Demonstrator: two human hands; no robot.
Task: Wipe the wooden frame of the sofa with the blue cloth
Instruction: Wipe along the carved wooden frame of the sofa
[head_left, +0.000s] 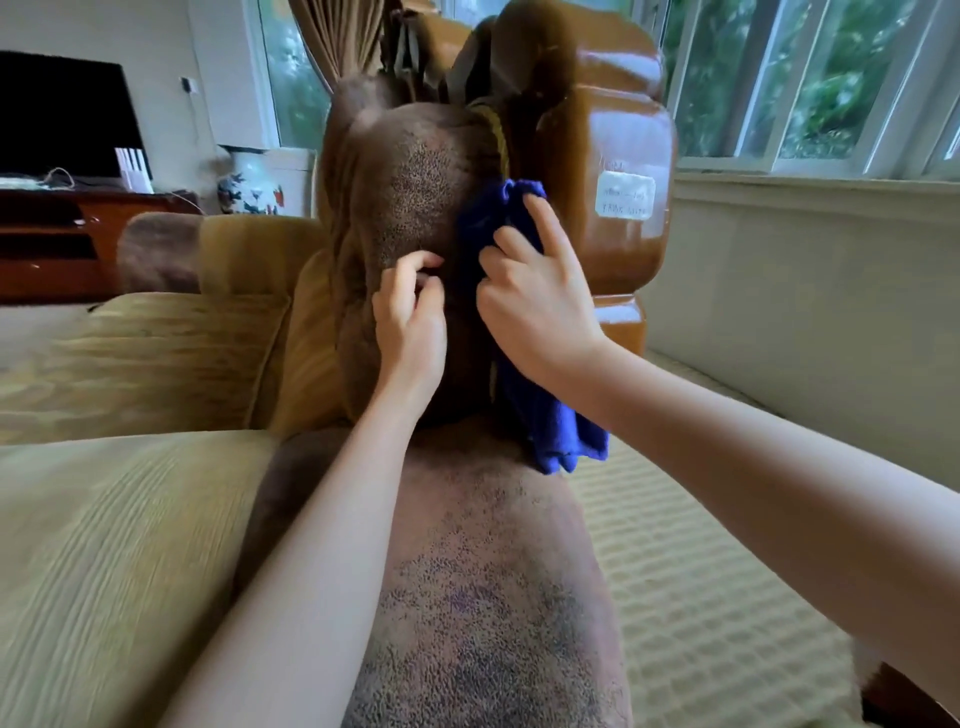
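The blue cloth (540, 415) hangs down between the brown back cushion (415, 197) and the glossy wooden frame (623, 156) of the sofa. My right hand (535, 301) grips the cloth's upper part, its index finger stretched up along the cloth in the gap beside the frame. My left hand (410, 317) pinches the edge of the brown cushion with curled fingers, holding it to the left of the cloth. The lower end of the cloth dangles over the brown armrest cover (483, 597).
Beige seat cushions (114, 545) lie to the left. A white label (625, 195) sticks on the wooden frame. A pale patterned rug (691, 597) covers the floor to the right, below a window wall (810, 93). A television (62, 114) and painted vase (254, 182) stand at the back left.
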